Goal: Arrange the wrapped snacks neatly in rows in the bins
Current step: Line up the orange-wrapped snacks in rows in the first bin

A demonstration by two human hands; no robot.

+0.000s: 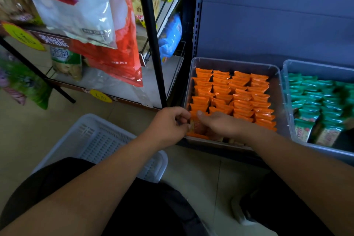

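Tidying the front row: I work at the near edge of the clear bin [235, 62], middle right of the frame, where the orange snacks [239, 92] are not yet straight.
Left hand: my left hand [168, 123] is curled, and its fingers and thumb pinch one orange pack [195, 126] at the bin's lower left corner.
Right hand: my right hand [222, 123] lies on the front packs just beside it, thumb out. Its fingers are hidden down among the packs, so I cannot tell if it grips any.
Rows: the packs higher up in the bin stand on edge, close together, in neat lines. The ones lowest in the frame lean and look mixed up.
Next move: I think I should stand the pinched pack up, turn it like the rest, and slide it against the pack behind it. The right hand can hold the row so it does not tip.
Care: I go slow and squeeze softly. The wrappers look slick, and a hard push could knock a whole line over.
Green snacks [314, 93]: they sit in the other bin [316, 64] at the right edge. Their front packs look loose too, so I guess they need work as well.
White basket [99, 136]: it sits lower left on the floor, apart from both hands.
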